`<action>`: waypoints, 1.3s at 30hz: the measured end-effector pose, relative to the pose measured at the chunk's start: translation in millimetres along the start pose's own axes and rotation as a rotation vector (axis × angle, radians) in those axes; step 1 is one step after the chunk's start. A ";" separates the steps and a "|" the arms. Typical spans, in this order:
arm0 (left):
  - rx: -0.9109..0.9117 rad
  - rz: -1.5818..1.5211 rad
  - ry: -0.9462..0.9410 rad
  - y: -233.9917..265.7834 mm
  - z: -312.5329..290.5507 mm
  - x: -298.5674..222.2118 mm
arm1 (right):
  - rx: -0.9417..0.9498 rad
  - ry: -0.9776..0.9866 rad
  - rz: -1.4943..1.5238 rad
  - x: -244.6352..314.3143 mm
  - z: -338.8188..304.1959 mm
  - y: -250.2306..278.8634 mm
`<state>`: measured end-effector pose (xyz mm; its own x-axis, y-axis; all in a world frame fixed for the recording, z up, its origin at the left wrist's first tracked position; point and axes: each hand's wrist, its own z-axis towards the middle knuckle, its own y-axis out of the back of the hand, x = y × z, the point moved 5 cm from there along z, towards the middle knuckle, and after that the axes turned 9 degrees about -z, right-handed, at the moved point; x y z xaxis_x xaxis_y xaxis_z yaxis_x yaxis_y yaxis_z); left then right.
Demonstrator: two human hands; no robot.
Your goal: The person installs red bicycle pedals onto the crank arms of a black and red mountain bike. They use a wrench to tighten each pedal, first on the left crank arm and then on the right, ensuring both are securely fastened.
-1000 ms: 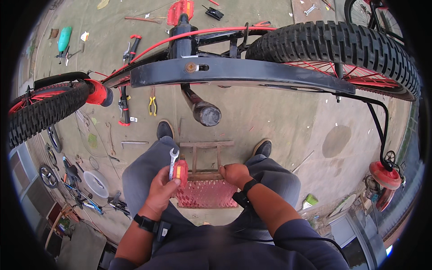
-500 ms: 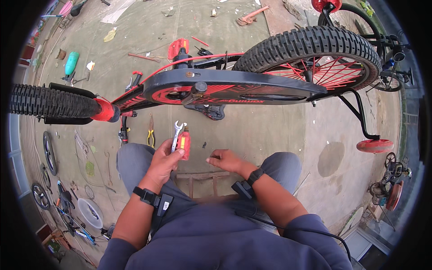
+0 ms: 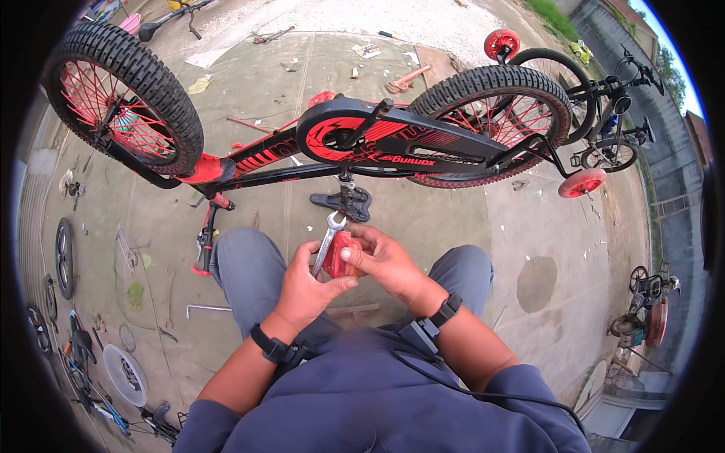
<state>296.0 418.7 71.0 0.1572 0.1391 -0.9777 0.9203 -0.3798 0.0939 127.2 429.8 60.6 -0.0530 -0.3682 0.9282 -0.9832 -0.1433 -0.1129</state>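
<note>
Head view: one red pedal (image 3: 340, 255) pinched between left hand (image 3: 308, 285) and right hand (image 3: 385, 260), one wrench (image 3: 326, 243) alongside; an upturned bicycle (image 3: 332, 143) stands just ahead.

Head camera looks steeply down – hands close, ground farther.

left hand (image 3: 310, 283), right hand (image 3: 385, 260), both gripping, touching

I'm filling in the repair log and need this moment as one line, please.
left hand: holds wrench and red pedal | right hand: fingers on red pedal | bike: upside down ahead | black pedal: on crank
</note>
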 end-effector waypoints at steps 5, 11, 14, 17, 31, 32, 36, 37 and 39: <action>-0.034 -0.650 -0.005 16.3 -14.7 4.1 | -0.058 0.016 0.128 24.4 -24.4 -12.7; 0.125 -0.839 0.106 18.2 -23.8 -8.0 | -0.107 0.088 0.194 37.4 -34.3 -12.3; 0.167 -0.822 0.095 15.0 -17.5 -21.3 | -0.110 0.135 0.210 50.1 -31.0 -11.2; 0.145 -0.791 0.051 10.3 -7.9 -38.9 | -0.091 0.172 0.239 54.8 -20.9 -1.5; 0.090 -0.704 -0.105 -2.7 62.2 -98.3 | -0.119 0.291 0.470 113.3 31.1 44.5; 0.089 -0.700 -0.110 -5.0 66.4 -101.1 | -0.119 0.288 0.473 114.6 33.1 48.5; 0.085 -0.692 -0.135 -10.7 78.9 -107.3 | -0.134 0.296 0.467 122.0 37.6 58.2; 0.084 -0.692 -0.142 -11.4 81.2 -107.6 | -0.132 0.301 0.464 123.9 38.5 59.8; 0.092 -0.688 -0.161 -11.0 85.0 -109.2 | -0.126 0.312 0.466 127.3 41.9 61.8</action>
<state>238.3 329.9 160.8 -0.5102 0.2412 -0.8255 0.7565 -0.3308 -0.5642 67.0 335.5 156.9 -0.5160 -0.0749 0.8533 -0.8558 0.0870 -0.5099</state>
